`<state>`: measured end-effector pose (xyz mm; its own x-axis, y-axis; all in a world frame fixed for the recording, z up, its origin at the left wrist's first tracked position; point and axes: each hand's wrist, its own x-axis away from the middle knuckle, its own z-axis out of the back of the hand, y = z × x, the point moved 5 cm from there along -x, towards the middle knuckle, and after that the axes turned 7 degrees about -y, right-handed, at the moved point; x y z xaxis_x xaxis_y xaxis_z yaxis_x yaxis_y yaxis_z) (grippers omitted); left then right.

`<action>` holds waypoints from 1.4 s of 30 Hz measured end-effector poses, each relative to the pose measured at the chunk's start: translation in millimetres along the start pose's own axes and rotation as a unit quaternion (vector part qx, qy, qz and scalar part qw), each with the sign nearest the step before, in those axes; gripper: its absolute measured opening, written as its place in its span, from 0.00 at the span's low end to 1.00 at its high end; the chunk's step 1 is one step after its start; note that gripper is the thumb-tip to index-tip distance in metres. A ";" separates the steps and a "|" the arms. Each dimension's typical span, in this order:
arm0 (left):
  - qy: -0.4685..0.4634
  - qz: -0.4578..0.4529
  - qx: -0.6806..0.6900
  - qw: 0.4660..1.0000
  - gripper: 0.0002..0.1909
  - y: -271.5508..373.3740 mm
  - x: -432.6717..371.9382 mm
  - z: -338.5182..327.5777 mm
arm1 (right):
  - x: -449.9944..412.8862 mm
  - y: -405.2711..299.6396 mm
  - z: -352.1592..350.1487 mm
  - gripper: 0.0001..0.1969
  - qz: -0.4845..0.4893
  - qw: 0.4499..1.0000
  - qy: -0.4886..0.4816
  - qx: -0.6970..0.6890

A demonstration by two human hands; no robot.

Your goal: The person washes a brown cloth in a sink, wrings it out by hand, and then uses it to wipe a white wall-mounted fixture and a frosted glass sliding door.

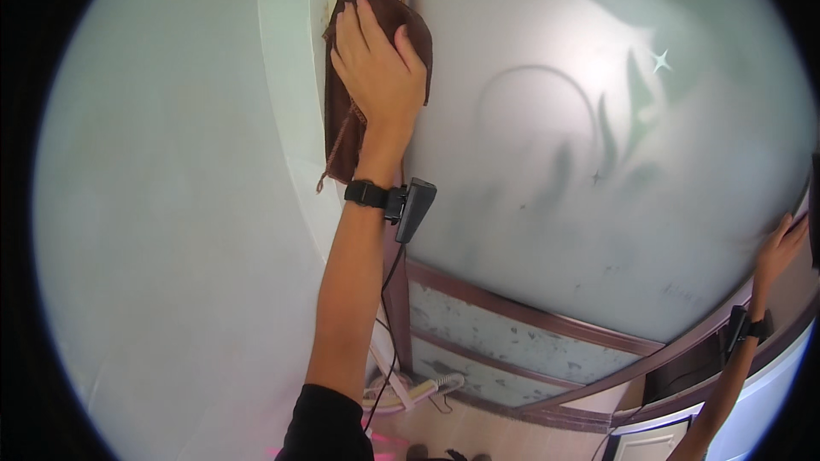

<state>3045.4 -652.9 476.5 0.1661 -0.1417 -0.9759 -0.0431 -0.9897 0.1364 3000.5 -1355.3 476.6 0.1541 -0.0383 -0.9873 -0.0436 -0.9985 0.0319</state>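
Note:
My left hand (378,70) lies flat, fingers spread, on a brown cloth (343,147), pressing it against the purplish-brown door frame (395,307). The cloth is bunched around the hand. A frayed cord or edge of it dangles below the palm. Out at the far right, my right hand (780,250) rests with extended fingers against the other side of the door frame; its fingertips are partly lost at the picture's rim. Between the hands is the door's frosted glass panel (512,160), with leaf and star patterns. Each wrist wears a black strap with a small device.
A pale wall (166,205) runs close along the left. Below the glass are patterned lower panels (487,320). A standing fan (410,390) with a coiled white hose or cord sits near the floor. A thin black cable (384,333) hangs from the left wrist device (415,208).

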 end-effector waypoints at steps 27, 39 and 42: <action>-0.106 0.035 0.199 0.974 0.24 162.0 52.2 19.8 | -2.3 -15.0 32.8 0.24 -0.061 0.993 -0.049 -0.086; -0.057 -0.081 0.416 0.904 0.19 458.0 11.5 32.8 | 10.8 -2.3 30.2 0.26 -0.186 0.961 -0.043 -0.202; -0.023 -0.094 0.474 0.875 0.17 516.2 -19.5 32.2 | 7.1 6.4 39.4 0.25 -0.150 0.957 -0.039 -0.246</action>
<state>2988.1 -1160.4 560.5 0.2197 0.0437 -0.9746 -0.8203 -0.5325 -0.2088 2962.4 -1360.5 463.7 0.0123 0.2371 -0.9714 0.4641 -0.8619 -0.2044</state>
